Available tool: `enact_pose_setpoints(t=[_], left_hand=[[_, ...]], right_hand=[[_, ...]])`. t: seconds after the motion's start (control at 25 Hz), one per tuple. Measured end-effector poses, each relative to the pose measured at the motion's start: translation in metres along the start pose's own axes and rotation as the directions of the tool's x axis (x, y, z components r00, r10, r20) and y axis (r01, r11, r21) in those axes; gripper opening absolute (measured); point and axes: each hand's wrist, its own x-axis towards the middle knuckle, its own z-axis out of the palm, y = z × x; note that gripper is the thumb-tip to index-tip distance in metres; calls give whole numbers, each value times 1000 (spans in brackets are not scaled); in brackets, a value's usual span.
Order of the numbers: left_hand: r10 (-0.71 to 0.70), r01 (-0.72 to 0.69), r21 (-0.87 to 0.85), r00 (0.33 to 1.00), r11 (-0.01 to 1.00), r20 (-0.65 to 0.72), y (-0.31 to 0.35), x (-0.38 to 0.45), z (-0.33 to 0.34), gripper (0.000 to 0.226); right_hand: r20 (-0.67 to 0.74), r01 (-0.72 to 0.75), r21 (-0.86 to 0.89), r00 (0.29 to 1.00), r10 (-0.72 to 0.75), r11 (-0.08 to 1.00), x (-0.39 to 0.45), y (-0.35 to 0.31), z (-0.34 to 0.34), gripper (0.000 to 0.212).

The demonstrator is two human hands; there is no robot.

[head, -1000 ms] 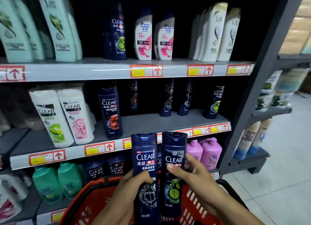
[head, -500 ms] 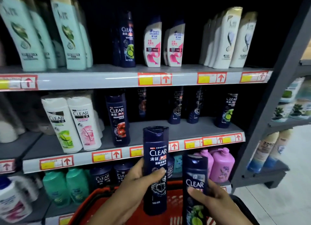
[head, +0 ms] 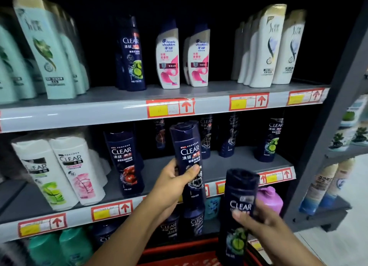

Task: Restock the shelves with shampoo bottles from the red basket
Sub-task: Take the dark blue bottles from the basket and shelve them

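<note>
Fingers (head: 192, 169) of left hand (head: 171, 188) grip one Clear bottle (head: 188, 156); right hand (head: 258, 230) grips another bottle (head: 238, 206)

Both forearms are bare, with no sleeve, and the left hand (head: 175, 183) and right hand (head: 264, 229) are ungloved.

A dark blue CLEAR bottle (head: 188, 158) is gripped upright by the left hand (head: 175, 183) in front of the middle shelf (head: 229, 167). A 2nd dark bottle with a green label (head: 237, 216) is held lower by the right hand (head: 256, 226), tilted slightly, above the red basket (head: 179, 254). White CLEAR bottles (head: 59, 172) are seen at the left of the same shelf.
</note>
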Motion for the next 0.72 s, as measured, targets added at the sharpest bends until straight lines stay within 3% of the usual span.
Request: enact_pose_setpoints(t=[0.28,0.56,0.72], left_hand=[[10,-11,-14,998,1000,-60,-6,64,22,28],[112,-106,41,978,994,-177,-3,113,44,16],[124,-96,141,972,985,-202,-14,125,52,25]], right_hand=[[-53,315,31,948,-313,949,92,-64,-16,40],[-98,355,35,932,-350,934,145,-69,-41,41],[-106,353,27,931,-348,935,147,-63,-54,42]])
